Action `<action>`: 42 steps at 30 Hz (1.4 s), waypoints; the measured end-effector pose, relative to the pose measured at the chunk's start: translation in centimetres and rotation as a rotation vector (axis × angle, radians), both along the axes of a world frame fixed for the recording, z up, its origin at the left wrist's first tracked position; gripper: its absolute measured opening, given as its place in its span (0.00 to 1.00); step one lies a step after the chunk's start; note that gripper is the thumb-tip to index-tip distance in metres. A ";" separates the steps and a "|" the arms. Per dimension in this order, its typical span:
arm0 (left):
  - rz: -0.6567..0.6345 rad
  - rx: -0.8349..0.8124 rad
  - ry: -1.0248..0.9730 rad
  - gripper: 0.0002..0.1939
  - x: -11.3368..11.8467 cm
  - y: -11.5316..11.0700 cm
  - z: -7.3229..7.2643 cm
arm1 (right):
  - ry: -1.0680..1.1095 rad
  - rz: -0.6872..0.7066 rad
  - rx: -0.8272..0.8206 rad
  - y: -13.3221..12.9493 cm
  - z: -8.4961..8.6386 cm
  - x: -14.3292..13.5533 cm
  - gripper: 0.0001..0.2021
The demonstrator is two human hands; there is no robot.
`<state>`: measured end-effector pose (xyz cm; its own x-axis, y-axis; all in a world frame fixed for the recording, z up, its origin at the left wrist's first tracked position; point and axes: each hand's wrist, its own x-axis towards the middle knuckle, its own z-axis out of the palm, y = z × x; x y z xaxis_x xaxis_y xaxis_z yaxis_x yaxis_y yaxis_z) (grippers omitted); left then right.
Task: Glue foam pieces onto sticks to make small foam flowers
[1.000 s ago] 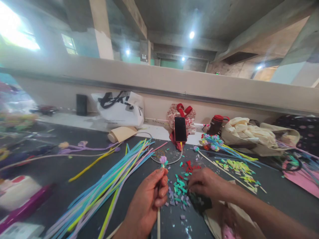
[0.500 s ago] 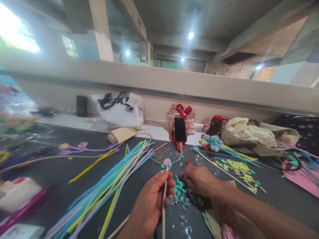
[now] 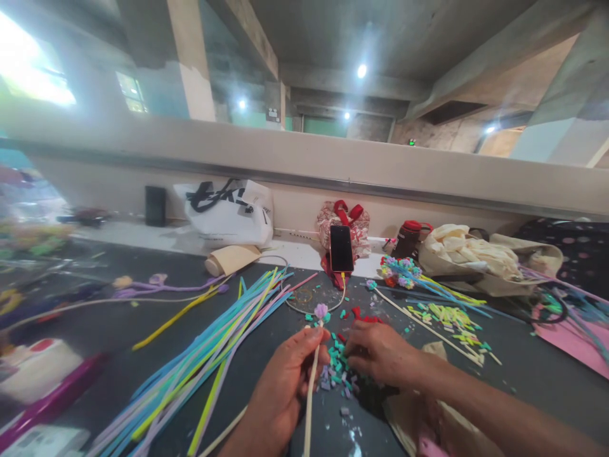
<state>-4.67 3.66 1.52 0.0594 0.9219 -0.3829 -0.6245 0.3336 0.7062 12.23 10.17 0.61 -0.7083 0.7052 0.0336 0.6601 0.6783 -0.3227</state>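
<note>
My left hand grips a thin pale stick upright; a small purple foam flower with a teal bit sits at its tip. My right hand rests fingers-down on a pile of small teal, purple and red foam pieces on the dark table, just right of the stick. Whether it pinches a piece is hidden by the fingers.
A long bundle of coloured strips lies left of my hands. A phone leans against a red bag at the back. Finished flower sticks, green cuttings, a white bag and a cloth bag lie around.
My right hand has slid left over the foam pieces toward the stick. My left hand has tilted the stick slightly, and the flower tip has shifted a little right.
</note>
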 end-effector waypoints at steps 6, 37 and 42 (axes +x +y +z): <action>-0.035 0.027 0.007 0.09 -0.4 0.1 -0.4 | 0.114 -0.074 -0.159 1.2 0.4 0.1 0.06; -0.176 0.029 0.182 0.13 3.0 -0.2 -1.8 | 0.580 -0.207 -0.570 -0.3 1.1 3.8 0.02; -0.169 -0.041 0.125 0.15 3.9 0.7 -1.4 | 0.585 -0.180 -0.524 -0.5 1.7 3.4 0.01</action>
<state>-0.79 4.40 0.08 0.1615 0.8864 -0.4339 -0.4654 0.4561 0.7586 15.61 9.71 2.35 -0.5521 0.8338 -0.0030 0.3703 0.2421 -0.8968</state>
